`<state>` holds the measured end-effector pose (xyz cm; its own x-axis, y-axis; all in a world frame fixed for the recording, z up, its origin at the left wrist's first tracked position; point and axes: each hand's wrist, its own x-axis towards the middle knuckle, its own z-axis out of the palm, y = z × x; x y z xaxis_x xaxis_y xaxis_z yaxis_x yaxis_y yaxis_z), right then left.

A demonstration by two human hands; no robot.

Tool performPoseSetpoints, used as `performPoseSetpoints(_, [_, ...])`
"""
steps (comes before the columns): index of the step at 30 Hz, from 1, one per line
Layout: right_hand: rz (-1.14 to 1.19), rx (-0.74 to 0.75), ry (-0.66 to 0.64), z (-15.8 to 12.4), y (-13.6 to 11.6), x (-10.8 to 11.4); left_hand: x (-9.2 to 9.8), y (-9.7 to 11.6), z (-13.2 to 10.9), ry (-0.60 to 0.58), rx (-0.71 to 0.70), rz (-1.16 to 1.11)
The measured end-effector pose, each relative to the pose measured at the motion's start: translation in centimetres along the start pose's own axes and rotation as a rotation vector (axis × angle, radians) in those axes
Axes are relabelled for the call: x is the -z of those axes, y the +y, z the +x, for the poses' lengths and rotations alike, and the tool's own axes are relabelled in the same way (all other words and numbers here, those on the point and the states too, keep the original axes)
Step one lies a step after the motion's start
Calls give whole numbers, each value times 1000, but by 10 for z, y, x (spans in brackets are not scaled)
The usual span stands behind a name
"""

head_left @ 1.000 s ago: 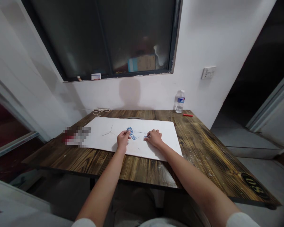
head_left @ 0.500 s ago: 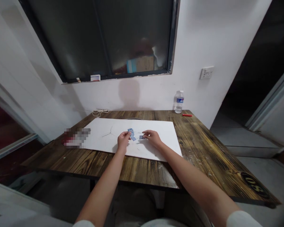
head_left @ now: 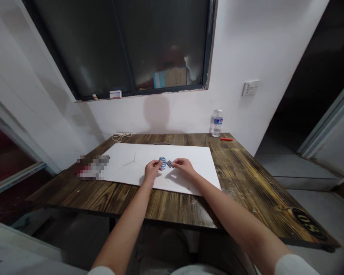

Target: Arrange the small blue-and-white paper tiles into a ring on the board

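My left hand (head_left: 151, 169) grips a small fan of blue-and-white cards (head_left: 163, 162) between thumb and fingers. Just to its right, my right hand (head_left: 184, 166) pinches one darker blue card (head_left: 169, 164) at its right edge. That card is tilted and close to the fan; whether they touch I cannot tell. Both hands are over a white board (head_left: 200, 156) lying on the table. How many cards the fan holds is too small to make out.
Dark lines (head_left: 133, 162) mark the board's left part. The wooden table (head_left: 246, 198) carries a water bottle (head_left: 217, 124) and a red pen-like stick (head_left: 226, 139) at the back right, a white cord (head_left: 122, 135) at the back left, and a blurred-out item (head_left: 94, 167) on the left.
My left hand with the fan has moved slightly right. The right hand's card has turned at an angle and come up and left, nearer the fan.
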<state>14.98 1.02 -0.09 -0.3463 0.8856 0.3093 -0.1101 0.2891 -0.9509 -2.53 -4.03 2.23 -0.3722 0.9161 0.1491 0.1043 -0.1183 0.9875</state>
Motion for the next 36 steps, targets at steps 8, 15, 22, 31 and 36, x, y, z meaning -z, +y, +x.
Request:
performPoseSetpoints(8, [74,-2,8,-4,-1,-6,-6,3,-6,-169,-31,1])
performPoseSetpoints(15, [51,6,69,-4,1,-6,-7,3,-9,-250,-45,25])
performPoseSetpoints(22, [-37,24,53,-2,7,-6,-7,5,-13,-308,-71,27])
performPoseSetpoints(31, [-260,79,307,6,4,20,-5,5,-5,-165,-57,-29])
performPoseSetpoints(36, [-624,129,431,4,6,34,-1,2,1,-67,-12,-116])
